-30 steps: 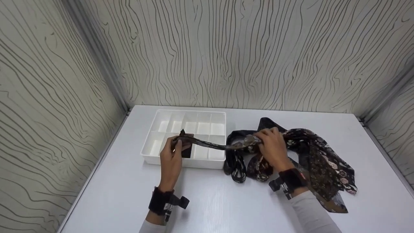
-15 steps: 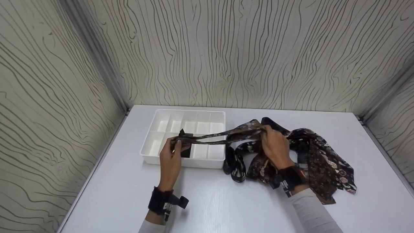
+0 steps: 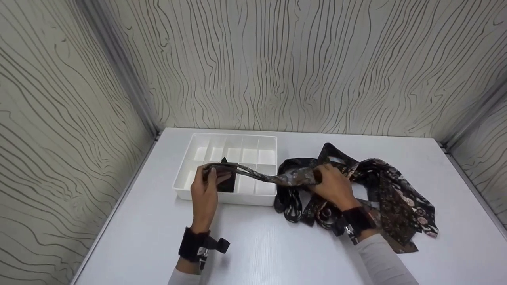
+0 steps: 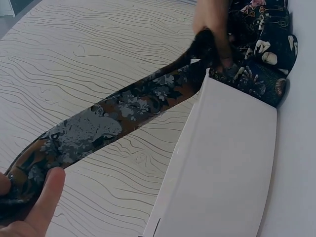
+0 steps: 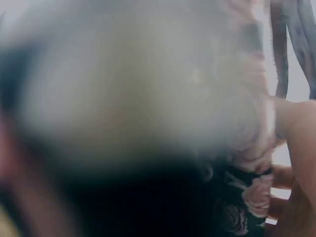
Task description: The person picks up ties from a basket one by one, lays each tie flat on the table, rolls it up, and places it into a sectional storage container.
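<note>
A narrow floral scarf (image 3: 293, 177), dark with grey flowers on brown, stretches between my two hands above the tray's front edge. My left hand (image 3: 204, 194) pinches its folded end between thumb and fingers over the tray's front row. At the other end, my right hand (image 3: 334, 186) grips the scarf beside the pile. In the left wrist view the scarf (image 4: 103, 128) runs flat from the left fingertips (image 4: 49, 190) up to the right hand. Blurred cloth fills most of the right wrist view, with pink-flowered fabric (image 5: 247, 197) near the hand (image 5: 301, 143).
The white divided tray (image 3: 225, 199) stands at the left of the white table (image 3: 261, 245). A dark folded cloth (image 3: 227, 185) lies in one front compartment. Several more patterned scarves (image 3: 396, 198) are heaped at the right. Wood-patterned walls (image 3: 253, 71) enclose the table.
The right hand went up and right, spreading the scarf into a long loop, then came back lower and left. The scarf now lies folded together; the left hand shifted slightly left.
</note>
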`<state>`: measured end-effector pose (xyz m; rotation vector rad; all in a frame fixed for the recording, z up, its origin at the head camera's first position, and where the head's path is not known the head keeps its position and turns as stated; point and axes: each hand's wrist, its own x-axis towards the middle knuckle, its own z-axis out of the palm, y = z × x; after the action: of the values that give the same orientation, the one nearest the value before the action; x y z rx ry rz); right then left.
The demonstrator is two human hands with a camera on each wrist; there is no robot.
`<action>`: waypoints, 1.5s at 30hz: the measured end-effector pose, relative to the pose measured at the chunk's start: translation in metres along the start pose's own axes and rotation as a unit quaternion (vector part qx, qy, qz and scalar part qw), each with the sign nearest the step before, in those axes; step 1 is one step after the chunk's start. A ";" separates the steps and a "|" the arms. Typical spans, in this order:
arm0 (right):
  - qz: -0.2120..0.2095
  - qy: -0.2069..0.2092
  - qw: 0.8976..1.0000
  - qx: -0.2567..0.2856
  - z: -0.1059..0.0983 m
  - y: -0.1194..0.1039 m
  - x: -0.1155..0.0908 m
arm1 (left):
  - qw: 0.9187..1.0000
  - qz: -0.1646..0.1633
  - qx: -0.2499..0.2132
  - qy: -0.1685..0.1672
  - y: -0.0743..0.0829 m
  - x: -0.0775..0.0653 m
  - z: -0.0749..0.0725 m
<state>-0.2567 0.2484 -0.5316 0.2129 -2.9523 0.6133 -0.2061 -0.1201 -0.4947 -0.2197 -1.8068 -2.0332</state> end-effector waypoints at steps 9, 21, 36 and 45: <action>-0.064 -0.009 0.994 -0.089 0.009 -0.002 -0.007 | 0.997 0.025 -0.055 0.048 0.006 0.006 -0.016; -0.107 -0.015 0.989 -0.101 0.011 -0.002 -0.003 | 0.996 0.014 -0.052 0.071 0.008 0.009 -0.027; -0.090 0.070 0.990 0.085 -0.001 -0.008 0.004 | 0.997 0.000 -0.026 0.072 0.006 0.010 -0.032; -0.096 0.094 0.975 0.178 -0.012 -0.016 0.008 | 0.996 0.005 -0.039 0.080 0.006 0.012 -0.037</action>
<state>-0.2609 0.2382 -0.5132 0.4397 -2.5826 1.0644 -0.2086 -0.1592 -0.4901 -0.0858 -1.6288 -2.0530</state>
